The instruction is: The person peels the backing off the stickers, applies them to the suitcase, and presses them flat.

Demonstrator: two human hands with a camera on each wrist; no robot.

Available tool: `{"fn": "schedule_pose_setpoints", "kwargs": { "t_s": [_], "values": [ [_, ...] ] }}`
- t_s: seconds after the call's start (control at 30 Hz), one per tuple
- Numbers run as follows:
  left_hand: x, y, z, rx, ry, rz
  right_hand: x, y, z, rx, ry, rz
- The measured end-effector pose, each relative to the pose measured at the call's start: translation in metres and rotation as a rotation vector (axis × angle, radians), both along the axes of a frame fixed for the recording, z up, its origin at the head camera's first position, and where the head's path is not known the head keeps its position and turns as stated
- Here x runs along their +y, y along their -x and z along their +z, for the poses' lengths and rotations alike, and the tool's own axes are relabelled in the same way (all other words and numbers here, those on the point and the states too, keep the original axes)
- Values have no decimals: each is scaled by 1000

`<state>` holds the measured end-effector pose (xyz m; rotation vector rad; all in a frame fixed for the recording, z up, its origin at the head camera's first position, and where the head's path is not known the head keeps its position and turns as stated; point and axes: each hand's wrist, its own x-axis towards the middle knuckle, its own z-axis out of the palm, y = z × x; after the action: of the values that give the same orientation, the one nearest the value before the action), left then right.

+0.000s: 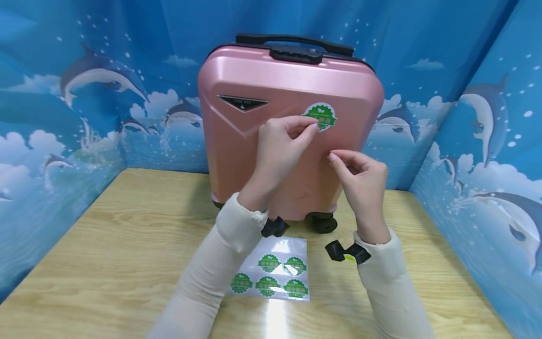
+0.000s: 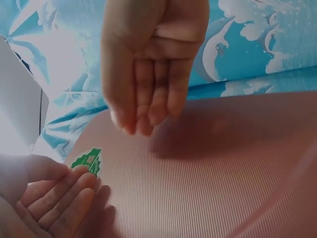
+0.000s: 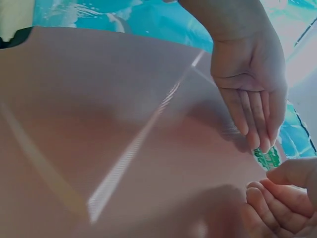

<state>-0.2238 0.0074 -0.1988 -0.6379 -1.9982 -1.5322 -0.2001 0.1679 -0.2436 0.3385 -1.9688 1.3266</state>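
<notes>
A pink hard-shell suitcase [image 1: 292, 80] stands upright, its front towards me. On its upper right front is a round green-and-white sticker [image 1: 325, 113]. My left hand [image 1: 281, 146] is at the sticker's lower left edge, thumb and forefinger pinching there; the fingertips cover part of it. In the left wrist view the sticker [image 2: 88, 161] shows just past those fingertips. My right hand [image 1: 360, 176] hovers in front of the suitcase, below and right of the sticker. Its thumb and forefinger tips are close together, other fingers loosely bent, with nothing visible between them.
On the wooden table [image 1: 139, 226], a clear sheet [image 1: 275, 247] with several green round stickers lies before the suitcase, partly under my left forearm. A black wheel [image 1: 323, 222] touches the tabletop. Blue dolphin-print curtains [image 1: 139, 42] hang behind and at both sides.
</notes>
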Motion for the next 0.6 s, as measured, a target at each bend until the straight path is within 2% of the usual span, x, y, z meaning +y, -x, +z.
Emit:
{"fn": "schedule_pose_setpoints", "kwargs": {
  "t_s": [0.3,0.47,0.6],
  "values": [
    [-16,-6,-16,51,38,-3,1,-6,-26,-131,-68,110],
    [-28,-8,-26,39,23,-9,1,-8,-45,-158,-134,159],
    [-40,-9,-37,28,54,0,1,-9,-58,-198,-154,202]
  ]
}}
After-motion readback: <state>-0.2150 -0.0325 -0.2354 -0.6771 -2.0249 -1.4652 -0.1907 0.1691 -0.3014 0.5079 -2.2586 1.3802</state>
